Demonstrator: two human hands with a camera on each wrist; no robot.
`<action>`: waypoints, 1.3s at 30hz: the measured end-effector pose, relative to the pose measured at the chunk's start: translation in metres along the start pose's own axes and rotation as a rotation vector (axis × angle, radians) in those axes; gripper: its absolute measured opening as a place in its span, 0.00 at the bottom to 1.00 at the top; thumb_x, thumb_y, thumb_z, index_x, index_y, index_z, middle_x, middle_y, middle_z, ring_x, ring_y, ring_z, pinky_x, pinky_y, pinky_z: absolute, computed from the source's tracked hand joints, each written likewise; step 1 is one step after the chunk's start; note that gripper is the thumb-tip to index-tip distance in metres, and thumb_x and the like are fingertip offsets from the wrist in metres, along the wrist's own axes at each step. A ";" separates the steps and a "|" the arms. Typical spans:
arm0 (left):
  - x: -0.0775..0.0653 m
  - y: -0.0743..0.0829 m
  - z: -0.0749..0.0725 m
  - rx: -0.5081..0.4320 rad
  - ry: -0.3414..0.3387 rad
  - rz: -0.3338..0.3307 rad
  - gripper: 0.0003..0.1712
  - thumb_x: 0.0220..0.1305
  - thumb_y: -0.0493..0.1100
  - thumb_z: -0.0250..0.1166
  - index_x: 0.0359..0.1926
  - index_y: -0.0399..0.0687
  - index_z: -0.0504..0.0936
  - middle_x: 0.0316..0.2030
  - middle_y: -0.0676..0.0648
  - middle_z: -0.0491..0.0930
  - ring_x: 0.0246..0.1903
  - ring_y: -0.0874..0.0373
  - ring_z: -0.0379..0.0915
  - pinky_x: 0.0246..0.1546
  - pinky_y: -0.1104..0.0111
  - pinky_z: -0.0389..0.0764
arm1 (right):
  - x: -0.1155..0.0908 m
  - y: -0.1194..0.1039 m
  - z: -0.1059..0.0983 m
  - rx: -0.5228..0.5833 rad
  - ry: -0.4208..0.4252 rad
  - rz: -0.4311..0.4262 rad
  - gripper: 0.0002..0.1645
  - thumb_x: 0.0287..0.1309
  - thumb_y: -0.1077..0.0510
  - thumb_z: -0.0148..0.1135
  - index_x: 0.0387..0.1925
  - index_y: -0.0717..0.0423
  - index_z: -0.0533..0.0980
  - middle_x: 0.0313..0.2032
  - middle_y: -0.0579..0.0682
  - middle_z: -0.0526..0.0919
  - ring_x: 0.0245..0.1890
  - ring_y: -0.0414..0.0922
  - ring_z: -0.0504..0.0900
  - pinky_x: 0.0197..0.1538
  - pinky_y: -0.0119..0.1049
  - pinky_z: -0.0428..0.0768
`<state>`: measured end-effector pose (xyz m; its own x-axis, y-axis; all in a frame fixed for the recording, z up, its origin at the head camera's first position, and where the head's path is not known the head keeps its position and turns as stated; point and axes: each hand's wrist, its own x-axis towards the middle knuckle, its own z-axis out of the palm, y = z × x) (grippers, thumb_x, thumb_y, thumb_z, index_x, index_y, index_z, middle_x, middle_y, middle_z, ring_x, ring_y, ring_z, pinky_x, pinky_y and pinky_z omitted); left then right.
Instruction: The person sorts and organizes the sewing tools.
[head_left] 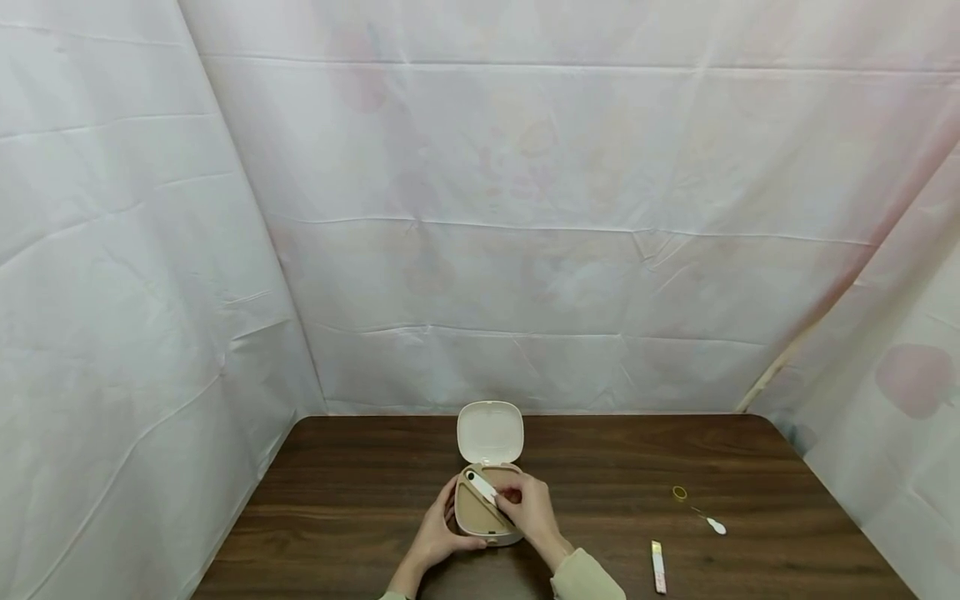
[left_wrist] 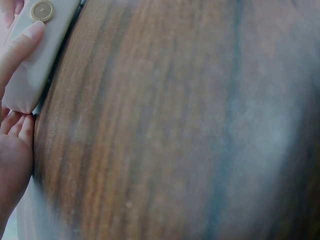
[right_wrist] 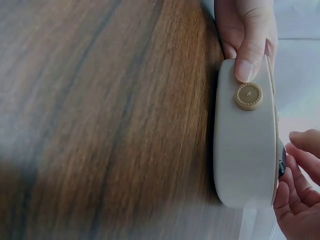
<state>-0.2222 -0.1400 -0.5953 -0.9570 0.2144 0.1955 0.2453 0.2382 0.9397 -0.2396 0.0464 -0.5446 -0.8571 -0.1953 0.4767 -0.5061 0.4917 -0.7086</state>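
Observation:
A cream box (head_left: 506,539) with a tan inner tray (head_left: 472,512) stands on the table, its white lid (head_left: 490,432) flipped back. My left hand (head_left: 433,533) grips the box's left side, the thumb lying on the front beside a round tan button (right_wrist: 249,96). Over the tray, my right hand (head_left: 534,507) pinches a slim white piece (head_left: 480,485) with a dark round spot at its far end. That piece lies slantwise at the tray; whether it rests in a slot cannot be told. In the right wrist view, a dark bit (right_wrist: 281,167) shows by the right fingers.
To the right on the dark wooden table (head_left: 360,500) lie a small yellow ring (head_left: 679,492), a needle threader (head_left: 716,526) with a white handle, and a narrow white packet (head_left: 658,568) with a gold end. Pale cloth (head_left: 525,250) hangs behind and at both sides.

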 end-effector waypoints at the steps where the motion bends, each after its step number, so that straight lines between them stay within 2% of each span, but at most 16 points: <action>1: 0.000 -0.003 0.000 0.002 -0.002 -0.004 0.64 0.31 0.43 0.77 0.66 0.36 0.47 0.61 0.35 0.56 0.60 0.43 0.54 0.58 0.56 0.60 | -0.001 0.000 0.000 -0.001 -0.004 -0.005 0.06 0.37 0.70 0.66 0.20 0.58 0.80 0.18 0.44 0.77 0.18 0.34 0.71 0.20 0.22 0.71; 11: 0.001 -0.007 -0.001 -0.013 -0.003 -0.003 0.64 0.30 0.45 0.78 0.66 0.37 0.47 0.62 0.35 0.56 0.60 0.44 0.53 0.59 0.60 0.61 | -0.008 0.000 -0.006 -0.066 -0.047 -0.038 0.07 0.37 0.69 0.68 0.18 0.55 0.79 0.18 0.42 0.73 0.20 0.34 0.68 0.21 0.22 0.69; 15: 0.001 -0.008 -0.001 -0.017 -0.006 -0.005 0.64 0.30 0.44 0.77 0.66 0.36 0.47 0.62 0.35 0.55 0.60 0.44 0.53 0.59 0.62 0.60 | -0.011 -0.002 -0.009 -0.042 -0.053 -0.034 0.06 0.38 0.69 0.68 0.20 0.57 0.80 0.20 0.43 0.74 0.21 0.35 0.70 0.21 0.22 0.70; 19: 0.002 -0.008 -0.001 -0.021 -0.006 -0.004 0.64 0.31 0.44 0.77 0.66 0.36 0.47 0.62 0.35 0.55 0.61 0.44 0.52 0.60 0.61 0.60 | -0.018 -0.002 -0.012 -0.007 -0.045 -0.027 0.05 0.38 0.69 0.68 0.22 0.59 0.80 0.21 0.45 0.75 0.21 0.36 0.72 0.21 0.24 0.72; 28: 0.002 -0.007 -0.001 -0.016 -0.005 -0.013 0.64 0.30 0.43 0.78 0.66 0.36 0.47 0.62 0.35 0.55 0.60 0.43 0.52 0.59 0.58 0.59 | -0.035 -0.006 -0.028 0.049 -0.022 0.031 0.07 0.38 0.69 0.67 0.25 0.61 0.80 0.20 0.43 0.74 0.21 0.33 0.72 0.22 0.27 0.76; 33: 0.001 -0.006 0.000 -0.010 -0.002 -0.015 0.65 0.30 0.44 0.78 0.66 0.36 0.47 0.62 0.34 0.54 0.60 0.42 0.52 0.59 0.56 0.58 | -0.045 -0.007 -0.039 0.031 0.004 0.029 0.08 0.39 0.69 0.67 0.27 0.62 0.80 0.22 0.44 0.75 0.21 0.34 0.72 0.22 0.25 0.76; 39: 0.002 -0.006 -0.001 -0.003 0.002 -0.018 0.65 0.28 0.43 0.78 0.66 0.36 0.48 0.62 0.34 0.53 0.60 0.42 0.52 0.59 0.58 0.58 | -0.055 -0.008 -0.053 -0.003 0.058 0.045 0.09 0.38 0.70 0.68 0.27 0.61 0.79 0.21 0.44 0.75 0.21 0.34 0.72 0.21 0.27 0.76</action>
<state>-0.2255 -0.1418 -0.6008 -0.9614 0.2083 0.1795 0.2279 0.2386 0.9440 -0.1833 0.0979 -0.5374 -0.8719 -0.1236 0.4738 -0.4668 0.5018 -0.7282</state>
